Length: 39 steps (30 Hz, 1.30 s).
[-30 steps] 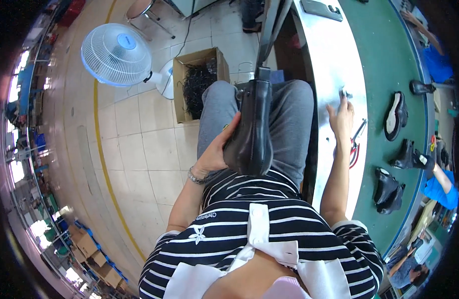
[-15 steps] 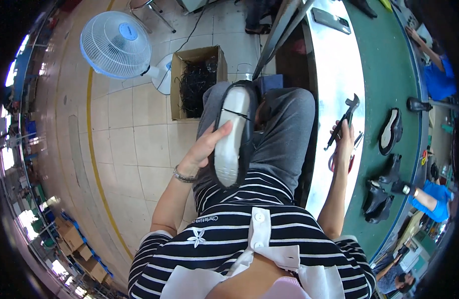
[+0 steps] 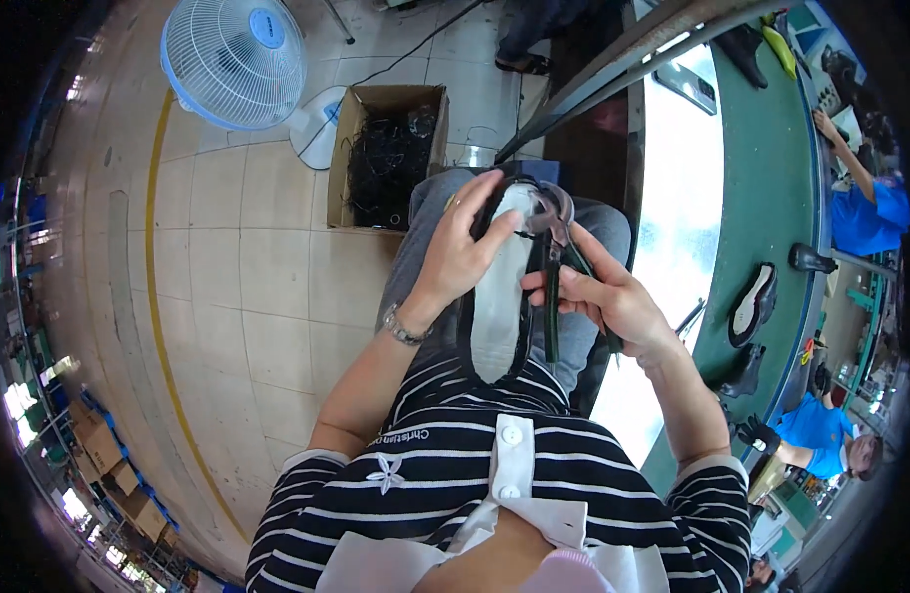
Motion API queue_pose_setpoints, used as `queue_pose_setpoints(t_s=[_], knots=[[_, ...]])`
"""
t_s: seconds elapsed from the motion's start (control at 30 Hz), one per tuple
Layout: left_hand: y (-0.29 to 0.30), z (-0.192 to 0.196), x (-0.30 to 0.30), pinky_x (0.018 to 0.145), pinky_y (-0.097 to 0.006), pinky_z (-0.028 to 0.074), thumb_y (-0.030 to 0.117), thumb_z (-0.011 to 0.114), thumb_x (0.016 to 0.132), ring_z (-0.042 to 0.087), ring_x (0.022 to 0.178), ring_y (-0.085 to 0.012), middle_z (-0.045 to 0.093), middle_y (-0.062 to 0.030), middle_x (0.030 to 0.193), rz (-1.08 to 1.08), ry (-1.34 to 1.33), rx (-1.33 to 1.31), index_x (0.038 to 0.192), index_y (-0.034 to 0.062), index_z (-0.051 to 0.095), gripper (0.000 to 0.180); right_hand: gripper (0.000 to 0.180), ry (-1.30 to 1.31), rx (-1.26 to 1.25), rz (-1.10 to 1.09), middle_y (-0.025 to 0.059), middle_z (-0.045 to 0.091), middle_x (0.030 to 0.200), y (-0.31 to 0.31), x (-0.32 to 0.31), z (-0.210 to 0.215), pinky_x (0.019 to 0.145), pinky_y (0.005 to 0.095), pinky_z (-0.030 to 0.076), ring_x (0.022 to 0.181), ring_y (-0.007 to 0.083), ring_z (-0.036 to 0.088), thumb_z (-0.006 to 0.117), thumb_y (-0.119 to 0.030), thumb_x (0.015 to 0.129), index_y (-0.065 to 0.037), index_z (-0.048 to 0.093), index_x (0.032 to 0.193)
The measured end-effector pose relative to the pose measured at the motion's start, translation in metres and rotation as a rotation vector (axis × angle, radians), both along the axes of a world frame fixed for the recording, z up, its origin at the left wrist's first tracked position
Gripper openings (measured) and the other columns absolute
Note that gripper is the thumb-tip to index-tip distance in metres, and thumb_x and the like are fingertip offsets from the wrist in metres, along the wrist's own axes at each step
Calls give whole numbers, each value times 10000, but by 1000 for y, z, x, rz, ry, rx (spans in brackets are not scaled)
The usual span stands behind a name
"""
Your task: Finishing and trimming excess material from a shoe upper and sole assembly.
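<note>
A black shoe (image 3: 496,331) with a long white bottom face turned up rests on my lap. My left hand (image 3: 457,249) grips its far left edge, with the thumb lying over the white face. In my right hand (image 3: 613,301) is a pair of pincers (image 3: 552,296) with dark handles, its curved metal jaws at the shoe's far right end. The handles are spread apart, with fingers around and between them. What exactly the jaws touch is hard to make out.
Left of my knees stands a cardboard box (image 3: 338,188) of black scraps, beside a fan (image 3: 232,64). To the right are a white work surface (image 3: 672,198) with a phone (image 3: 684,89), and a green bench (image 3: 746,168) with several black shoes. People in blue are beyond.
My right hand has brought the pincers from the white surface to the shoe. My left hand has moved from the shoe's side toward its far end. The shoe sits slightly farther right.
</note>
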<state>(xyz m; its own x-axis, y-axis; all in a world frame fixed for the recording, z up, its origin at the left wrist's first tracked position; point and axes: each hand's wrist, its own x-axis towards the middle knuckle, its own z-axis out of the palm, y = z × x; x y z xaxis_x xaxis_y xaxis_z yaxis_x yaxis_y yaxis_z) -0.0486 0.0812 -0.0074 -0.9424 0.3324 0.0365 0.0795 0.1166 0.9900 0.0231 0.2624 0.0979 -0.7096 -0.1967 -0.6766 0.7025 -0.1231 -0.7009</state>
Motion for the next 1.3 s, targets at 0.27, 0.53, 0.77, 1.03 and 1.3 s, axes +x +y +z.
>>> queue_pose_setpoints(t_s=[0.27, 0.53, 0.77, 1.03, 1.3], knots=[[5, 9, -12, 689, -281, 493, 129, 654, 850, 644, 764, -194, 669, -138, 890, 101, -175, 19, 1052, -31, 671, 258, 582, 71, 336, 191, 66, 579, 818, -9, -13, -3, 654, 302, 531, 710, 140, 600, 459, -119, 994, -103, 173, 1500], [3, 16, -10, 755, -320, 521, 19, 608, 830, 664, 865, -280, 667, -148, 1033, 108, 80, -16, 1094, 24, 659, 269, 562, 350, 594, 219, 146, 625, 702, -16, 9, -20, 580, 352, 509, 612, 236, 643, 471, -79, 972, -58, 212, 1470], [-13, 8, -18, 824, -348, 533, -70, 551, 800, 656, 950, -298, 657, -163, 1105, -104, 544, -300, 1095, 31, 661, 331, 589, 375, 1038, 663, 201, 592, 612, 0, -14, 14, 522, 471, 466, 558, 391, 614, 534, -67, 920, -102, 273, 1447], [-10, 8, -21, 793, -348, 541, -62, 563, 799, 674, 911, -291, 661, -152, 1116, -133, 513, -271, 1027, 31, 675, 270, 721, 457, 1255, 446, 172, 632, 643, -22, -15, -20, 524, 449, 504, 561, 360, 649, 533, -95, 931, -160, 112, 1512], [-9, 3, -19, 759, -345, 543, -63, 560, 810, 682, 897, -285, 673, -149, 1086, -69, 545, -240, 972, 29, 674, 218, 673, 883, 1280, 167, 169, 624, 667, -31, -17, -1, 467, 379, 488, 521, 277, 635, 535, -107, 917, -142, 203, 1501]])
